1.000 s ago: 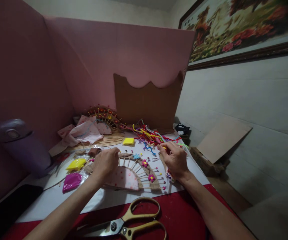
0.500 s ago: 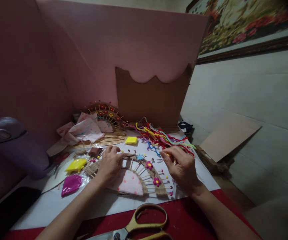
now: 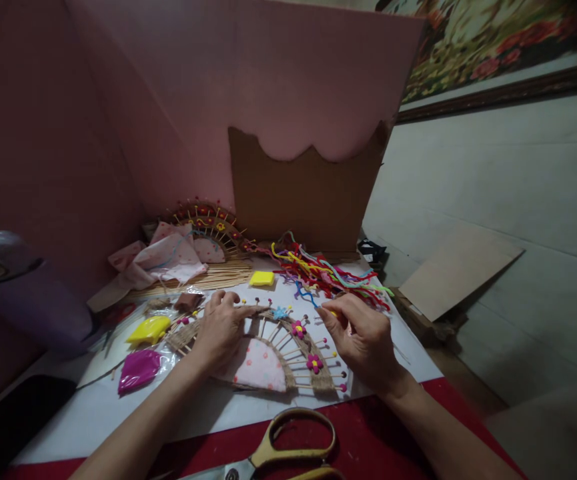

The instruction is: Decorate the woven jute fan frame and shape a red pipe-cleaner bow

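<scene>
A half-round craft fan [image 3: 278,353] of jute, thin sticks and pink dotted cloth lies on white paper [image 3: 118,407]. Small clay flowers and beads sit on its rim. My left hand [image 3: 221,327] rests on the fan's left part, fingers curled on the jute band, holding it down. My right hand [image 3: 361,333] hovers at the fan's right side, thumb and forefinger pinched on a tiny yellow bit I cannot name. A tangle of coloured cords [image 3: 328,273] lies just behind my right hand.
Gold-handled scissors [image 3: 288,447] lie on the red cloth in front. Yellow clay [image 3: 149,329] and magenta clay [image 3: 138,369] bags sit at left, a yellow clay block [image 3: 261,279] behind. A second fan [image 3: 208,230], pink cloth [image 3: 168,260], cardboard [image 3: 303,200] and pink board stand at the back.
The view has shifted slightly down and left. My right hand moved a little nearer the fan's rim, still pinched. My left hand stays on the fan.
</scene>
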Available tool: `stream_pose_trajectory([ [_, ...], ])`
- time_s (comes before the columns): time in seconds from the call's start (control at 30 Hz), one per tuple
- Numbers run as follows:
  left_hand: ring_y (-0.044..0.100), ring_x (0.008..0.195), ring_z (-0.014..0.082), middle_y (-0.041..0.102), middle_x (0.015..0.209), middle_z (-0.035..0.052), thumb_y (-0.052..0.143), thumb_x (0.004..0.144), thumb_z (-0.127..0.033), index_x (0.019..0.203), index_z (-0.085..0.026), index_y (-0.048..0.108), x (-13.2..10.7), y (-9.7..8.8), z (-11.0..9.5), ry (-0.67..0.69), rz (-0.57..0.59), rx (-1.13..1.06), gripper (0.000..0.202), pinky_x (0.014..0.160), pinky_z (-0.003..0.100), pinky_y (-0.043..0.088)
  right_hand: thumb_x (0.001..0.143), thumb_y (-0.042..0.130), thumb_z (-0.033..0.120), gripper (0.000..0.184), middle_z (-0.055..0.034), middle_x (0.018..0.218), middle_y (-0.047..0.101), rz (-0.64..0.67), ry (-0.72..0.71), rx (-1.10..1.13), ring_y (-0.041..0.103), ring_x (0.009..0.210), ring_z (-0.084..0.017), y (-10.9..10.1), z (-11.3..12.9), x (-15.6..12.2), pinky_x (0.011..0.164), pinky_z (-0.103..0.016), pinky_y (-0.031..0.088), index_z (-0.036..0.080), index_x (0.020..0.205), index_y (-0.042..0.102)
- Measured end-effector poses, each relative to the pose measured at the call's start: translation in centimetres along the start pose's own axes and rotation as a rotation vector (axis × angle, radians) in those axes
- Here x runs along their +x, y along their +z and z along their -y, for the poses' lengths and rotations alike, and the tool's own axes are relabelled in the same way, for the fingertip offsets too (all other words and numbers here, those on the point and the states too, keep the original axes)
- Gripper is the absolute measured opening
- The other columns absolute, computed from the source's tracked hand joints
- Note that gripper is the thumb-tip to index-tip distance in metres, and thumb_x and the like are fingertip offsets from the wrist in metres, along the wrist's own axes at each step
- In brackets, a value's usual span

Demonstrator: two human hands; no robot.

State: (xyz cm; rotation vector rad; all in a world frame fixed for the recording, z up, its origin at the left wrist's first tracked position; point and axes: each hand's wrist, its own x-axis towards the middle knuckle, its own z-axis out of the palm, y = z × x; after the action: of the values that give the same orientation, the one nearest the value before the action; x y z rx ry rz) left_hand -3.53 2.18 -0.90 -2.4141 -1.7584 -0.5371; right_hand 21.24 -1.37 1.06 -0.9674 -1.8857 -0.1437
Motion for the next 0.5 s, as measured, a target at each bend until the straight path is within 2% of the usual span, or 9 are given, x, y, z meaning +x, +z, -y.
stream_pose_trajectory([
  [0.23, 0.041, 0.1, 0.0276, 0.054, 0.1, 0.0078, 0.045, 0.084, -0.014, 0.113, -0.044, 0.062, 0.01, 0.14, -0.38, 0.041, 0.033, 0.031, 0.045, 0.084, 0.04, 0.035, 0.084, 0.058, 0.019, 0.004, -0.0035, 0.073, 0.06, -0.002, -0.002, 0.002, 0.056, 0.067, -0.014, 0.0, 0.05, -0.14, 0.06, -0.025, 0.04, 0.017, 0.082, 0.06],
  [0.37, 0.041, 0.1, 0.0279, 0.055, 0.1, 0.0081, 0.044, 0.086, -0.018, 0.115, -0.045, 0.06, 0.06, 0.18, -0.55, 0.056, 0.061, 0.07, 0.042, 0.084, 0.041, 0.035, 0.084, 0.058, 0.02, 0.005, -0.0033, 0.072, 0.06, -0.008, -0.013, -0.001, 0.055, 0.065, -0.014, 0.06, 0.18, -0.05, 0.059, -0.025, 0.039, 0.016, 0.081, 0.06],
  [0.5, 0.041, 0.102, 0.0279, 0.054, 0.104, 0.0082, 0.042, 0.086, -0.016, 0.115, -0.045, 0.06, 0.03, -0.18, -0.64, 0.042, 0.061, 0.069, 0.045, 0.086, 0.041, 0.035, 0.085, 0.058, 0.02, 0.006, -0.0029, 0.072, 0.059, 0.005, -0.002, -0.002, 0.054, 0.064, -0.013, -0.01, 0.19, -0.06, 0.058, -0.025, 0.039, 0.016, 0.081, 0.06],
])
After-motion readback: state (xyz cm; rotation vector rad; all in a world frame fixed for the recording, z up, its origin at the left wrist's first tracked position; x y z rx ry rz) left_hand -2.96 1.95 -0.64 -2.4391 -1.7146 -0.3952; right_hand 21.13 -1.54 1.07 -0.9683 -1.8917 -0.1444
